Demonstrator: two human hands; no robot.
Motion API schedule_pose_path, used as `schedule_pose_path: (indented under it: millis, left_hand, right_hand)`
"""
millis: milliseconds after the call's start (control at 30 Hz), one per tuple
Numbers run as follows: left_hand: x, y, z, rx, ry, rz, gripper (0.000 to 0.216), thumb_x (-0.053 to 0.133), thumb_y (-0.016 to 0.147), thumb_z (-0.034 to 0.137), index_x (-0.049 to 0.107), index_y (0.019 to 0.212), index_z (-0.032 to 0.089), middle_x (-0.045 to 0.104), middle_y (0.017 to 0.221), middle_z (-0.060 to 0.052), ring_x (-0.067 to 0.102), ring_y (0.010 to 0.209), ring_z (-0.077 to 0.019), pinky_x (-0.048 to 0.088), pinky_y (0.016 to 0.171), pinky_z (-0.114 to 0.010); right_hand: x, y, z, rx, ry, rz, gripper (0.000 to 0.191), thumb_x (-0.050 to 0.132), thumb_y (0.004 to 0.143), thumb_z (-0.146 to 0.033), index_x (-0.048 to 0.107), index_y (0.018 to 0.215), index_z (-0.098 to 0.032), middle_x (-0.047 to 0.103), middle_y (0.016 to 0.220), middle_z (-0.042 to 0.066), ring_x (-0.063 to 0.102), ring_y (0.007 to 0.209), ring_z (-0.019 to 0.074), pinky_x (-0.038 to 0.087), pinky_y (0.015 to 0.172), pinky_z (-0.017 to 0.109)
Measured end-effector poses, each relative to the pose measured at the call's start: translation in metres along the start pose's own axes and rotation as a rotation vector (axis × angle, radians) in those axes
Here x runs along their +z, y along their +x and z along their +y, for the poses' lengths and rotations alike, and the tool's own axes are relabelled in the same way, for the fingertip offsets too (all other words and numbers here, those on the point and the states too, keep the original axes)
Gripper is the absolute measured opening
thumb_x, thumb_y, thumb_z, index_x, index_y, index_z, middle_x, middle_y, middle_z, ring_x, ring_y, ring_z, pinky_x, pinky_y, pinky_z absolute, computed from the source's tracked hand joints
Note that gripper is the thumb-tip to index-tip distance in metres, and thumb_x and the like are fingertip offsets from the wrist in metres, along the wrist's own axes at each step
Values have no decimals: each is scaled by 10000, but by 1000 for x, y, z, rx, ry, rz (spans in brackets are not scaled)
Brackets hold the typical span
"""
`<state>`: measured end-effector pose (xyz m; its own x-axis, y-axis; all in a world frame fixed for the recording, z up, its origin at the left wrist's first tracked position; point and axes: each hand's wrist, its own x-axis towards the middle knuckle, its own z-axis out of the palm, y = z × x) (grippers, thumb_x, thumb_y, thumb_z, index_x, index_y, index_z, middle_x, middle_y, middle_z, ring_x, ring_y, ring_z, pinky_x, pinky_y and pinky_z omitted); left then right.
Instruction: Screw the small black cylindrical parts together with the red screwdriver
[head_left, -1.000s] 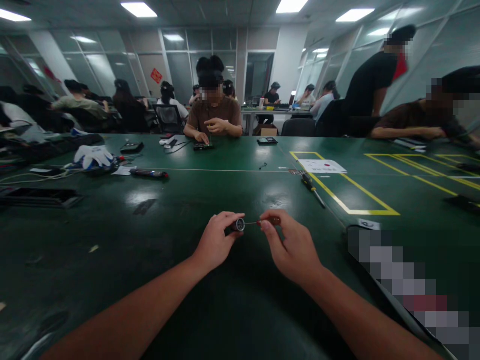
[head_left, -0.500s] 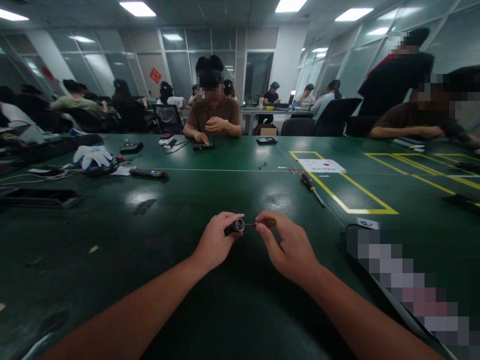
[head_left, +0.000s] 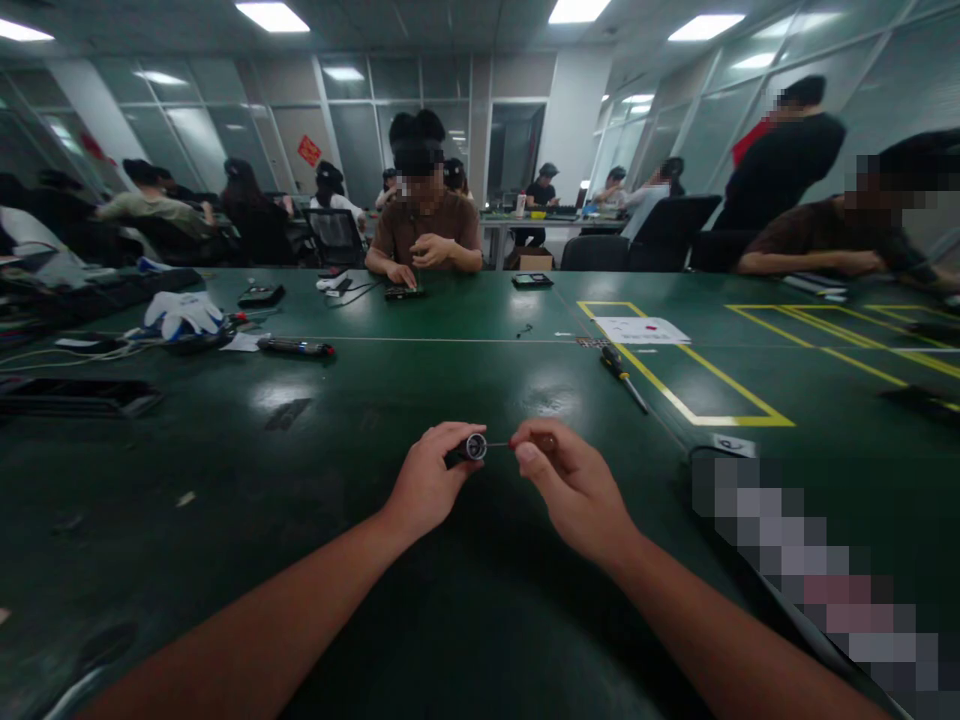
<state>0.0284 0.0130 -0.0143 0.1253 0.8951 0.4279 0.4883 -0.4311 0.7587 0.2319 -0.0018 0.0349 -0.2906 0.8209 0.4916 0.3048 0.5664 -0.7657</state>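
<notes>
My left hand (head_left: 429, 476) grips a short dark cylinder (head_left: 475, 446) between thumb and fingers. Its open end, with a bright metal rim, is turned to the right; I cannot make out what kind of part it is. In my right hand (head_left: 574, 480) is a small screwdriver (head_left: 512, 443) with a reddish handle, mostly covered by the fingers. Its thin shaft points left, and the tip reaches the cylinder's open end. Whether the tip touches anything inside is too small to tell. Both hands are just above the green table (head_left: 345, 600).
A larger black-and-yellow screwdriver (head_left: 624, 377) lies beyond my right hand, near a white paper sheet (head_left: 642, 330). White gloves (head_left: 184, 315), a dark pen-shaped tool (head_left: 295, 347) and a black tray (head_left: 79, 395) are at left. A co-worker (head_left: 425, 220) sits opposite.
The fingers of my right hand have shifted slightly around the screwdriver handle. The cylinder's open end has turned a little more towards me. A standing person at the right has moved slightly.
</notes>
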Motion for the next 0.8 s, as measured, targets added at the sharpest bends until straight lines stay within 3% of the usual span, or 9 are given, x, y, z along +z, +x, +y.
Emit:
schedule_pose_path:
  millis: [133,233,400,500,600,800]
  left_hand:
    - [0,0,0,-3,3,-8,422,722,842,53,711,1215,251,713,1222,-45,638,1169,-226,474,1053,-425]
    - [-2,0,2,-7,21,-4,416,715,853,68,711,1223,259,711,1226,-43,633,1170,-231,472,1050,-431]
    - [-3,0,3,-8,39,-33,424,704,859,69,705,1236,263,704,1231,-50,630,1162,-240,475,1035,-447]
    - [-3,0,4,-1,65,-27,425,697,866,76,702,1240,278,701,1240,-49,627,1174,-247,451,1069,-485]
    - [-4,0,6,-23,110,-18,425,697,869,77,704,1235,292,701,1248,-40,619,1195,-254,386,1130,-546]
    - [-3,1,7,-45,124,-31,436,708,858,63,704,1233,285,698,1251,-44,613,1198,-257,363,1145,-558]
  right_hand:
    - [3,-1,5,62,6,70,230,518,1030,-389,679,980,-232,648,764,-2,628,711,166,477,668,295]
    - [4,3,8,159,134,168,193,590,979,-391,636,1056,-221,688,847,19,665,764,185,524,706,318]
    - [7,12,19,268,313,235,266,624,942,-460,646,1015,-205,694,866,36,679,790,194,570,774,362]
    - [6,15,30,372,451,283,293,625,930,-495,647,978,-207,685,881,54,676,754,198,596,761,390]
    - [4,17,37,473,616,303,282,660,894,-494,627,881,-214,642,772,33,642,653,189,614,717,403]
    - [4,15,31,348,478,357,244,658,919,-455,650,944,-213,669,855,20,651,743,173,569,743,345]
